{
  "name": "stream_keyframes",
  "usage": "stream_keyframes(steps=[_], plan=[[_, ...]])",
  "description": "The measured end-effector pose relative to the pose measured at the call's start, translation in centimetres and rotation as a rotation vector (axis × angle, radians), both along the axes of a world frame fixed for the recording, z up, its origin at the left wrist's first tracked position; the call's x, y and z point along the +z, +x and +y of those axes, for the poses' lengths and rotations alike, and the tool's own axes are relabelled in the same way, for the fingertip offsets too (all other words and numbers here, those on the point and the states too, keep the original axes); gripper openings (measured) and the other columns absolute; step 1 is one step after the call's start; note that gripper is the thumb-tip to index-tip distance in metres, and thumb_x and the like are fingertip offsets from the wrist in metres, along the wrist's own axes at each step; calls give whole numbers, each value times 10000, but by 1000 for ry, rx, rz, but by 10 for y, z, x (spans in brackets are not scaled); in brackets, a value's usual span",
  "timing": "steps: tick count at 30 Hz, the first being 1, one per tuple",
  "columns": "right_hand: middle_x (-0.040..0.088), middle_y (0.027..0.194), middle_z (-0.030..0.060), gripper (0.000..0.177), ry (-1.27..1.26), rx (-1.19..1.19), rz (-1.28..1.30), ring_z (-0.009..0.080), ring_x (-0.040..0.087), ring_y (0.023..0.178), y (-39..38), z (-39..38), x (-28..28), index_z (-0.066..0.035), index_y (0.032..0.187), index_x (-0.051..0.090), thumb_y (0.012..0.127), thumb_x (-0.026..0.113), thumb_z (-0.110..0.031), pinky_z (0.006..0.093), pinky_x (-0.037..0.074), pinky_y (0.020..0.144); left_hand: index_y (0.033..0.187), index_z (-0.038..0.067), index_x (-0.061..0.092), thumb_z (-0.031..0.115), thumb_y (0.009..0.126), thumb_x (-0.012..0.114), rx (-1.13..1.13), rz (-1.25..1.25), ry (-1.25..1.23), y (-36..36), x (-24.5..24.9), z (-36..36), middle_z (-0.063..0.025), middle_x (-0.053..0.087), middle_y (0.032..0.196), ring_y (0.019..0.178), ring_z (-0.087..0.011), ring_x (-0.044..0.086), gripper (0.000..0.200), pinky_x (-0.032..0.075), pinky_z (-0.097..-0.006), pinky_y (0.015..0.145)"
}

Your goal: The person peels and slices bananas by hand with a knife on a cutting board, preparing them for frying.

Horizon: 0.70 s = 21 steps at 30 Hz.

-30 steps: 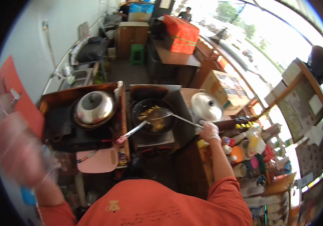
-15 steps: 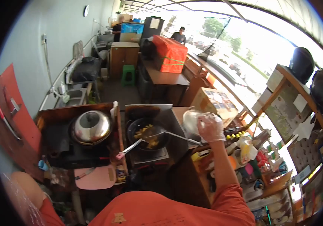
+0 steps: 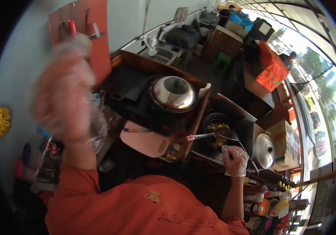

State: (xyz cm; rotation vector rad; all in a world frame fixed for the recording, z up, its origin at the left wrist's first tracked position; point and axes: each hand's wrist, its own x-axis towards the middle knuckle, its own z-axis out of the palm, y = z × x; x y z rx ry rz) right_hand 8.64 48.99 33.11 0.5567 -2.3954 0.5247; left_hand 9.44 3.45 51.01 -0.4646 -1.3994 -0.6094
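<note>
My left hand (image 3: 64, 90), in a clear plastic glove, is raised at the left and smeared by motion. Its fingers are near a red-handled knife (image 3: 72, 27) on the wall board; whether they touch it cannot be made out. My right hand (image 3: 236, 160), also gloved, has its fingers curled, with nothing visible in them. It hovers beside a dark wok (image 3: 211, 123) containing yellowish food pieces (image 3: 217, 127). A pink-tipped utensil handle (image 3: 199, 137) and a metal handle (image 3: 251, 161) lie across the wok. To the right sits a metal lid (image 3: 264, 150).
A domed lid (image 3: 173, 93) covers another pan on the left stove. In front of that lies a pink cutting board (image 3: 144, 139) with a knife (image 3: 136, 129). Bananas (image 3: 1, 122) hang at the left wall. Bottles and jars (image 3: 268, 205) crowd the right side.
The view has swung left. My left hand has risen up to the knives on the wall board. My right hand has left the metal lid and come back beside the wok, its fingers now curled.
</note>
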Motion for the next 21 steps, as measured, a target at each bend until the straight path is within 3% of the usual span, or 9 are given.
stream_keyframes(steps=[2, 4, 7, 8, 9, 12, 15, 19, 21], plan=[[709, 818, 113, 47, -72, 57, -41, 328, 693, 772, -6, -26, -12, -98, 881, 696, 839, 710, -84, 434, 547, 698, 1203, 12, 684, 133, 976, 596, -491, -507, 321, -30, -65, -3, -81, 694, 1069, 768, -92, 564, 271, 478, -239, 715], [711, 823, 116, 48, -114, 105, -93, 327, 694, 772, -11, -49, -22, -90, 879, 699, 835, 711, -78, 431, 548, 699, 1083, -3, 731, 116, 978, 621, -341, -1059, 476, -50, -156, -5, 3, 691, 845, 692, -73, 548, 193, 454, -244, 617], [713, 823, 119, 48, -162, 147, -190, 321, 699, 769, -13, -82, -34, -73, 871, 706, 826, 715, -58, 421, 551, 706, 759, 31, 637, 104, 815, 657, -99, -1445, -160, -51, -358, -52, -145, 665, 719, 675, -312, 651, 94, 508, -428, 674], [714, 825, 119, 48, -155, 143, -223, 318, 700, 769, -13, -92, -39, -73, 872, 705, 828, 717, -58, 415, 552, 709, 850, 41, 686, 185, 823, 659, -20, -1562, -281, -38, -385, -69, -173, 694, 817, 772, -406, 645, 149, 532, -453, 757], [715, 826, 119, 48, -146, 134, -251, 316, 700, 768, -15, -103, -41, -72, 873, 705, 830, 720, -57, 410, 553, 711, 850, 41, 686, 185, 823, 659, -16, -1579, -277, -39, -402, -86, -173, 694, 817, 772, -406, 645, 149, 532, -453, 757], [721, 843, 115, 37, -171, 157, -302, 314, 704, 780, -24, -146, -41, -69, 862, 709, 834, 734, -66, 407, 555, 728, 1411, 116, 527, 142, 835, 680, 411, -1472, -11, -54, -412, -125, -202, 562, 1340, 1194, -426, 540, 596, 498, -488, 957], [727, 835, 122, 20, -223, 138, -377, 319, 710, 786, -36, -194, -50, -61, 857, 726, 843, 728, -75, 412, 557, 743, 1507, 120, 413, 170, 858, 679, 683, -1637, -152, -94, -392, -155, -185, 486, 1442, 1272, -442, 485, 704, 508, -487, 963], [732, 842, 142, 108, -190, 204, -581, 330, 712, 794, -62, -259, -78, -50, 867, 747, 862, 733, -157, 423, 552, 725, 1400, 102, 550, 224, 870, 678, 592, -1619, -5, -144, -462, -213, -205, 583, 1345, 1218, -416, 565, 559, 529, -467, 941], [732, 849, 150, 109, -201, 250, -608, 344, 707, 799, -73, -287, -96, -60, 872, 752, 868, 722, -164, 434, 549, 724, 1222, 80, 686, 242, 865, 676, 492, -1923, 123, -163, -462, -237, -208, 685, 1169, 1094, -392, 656, 393, 551, -452, 899]])
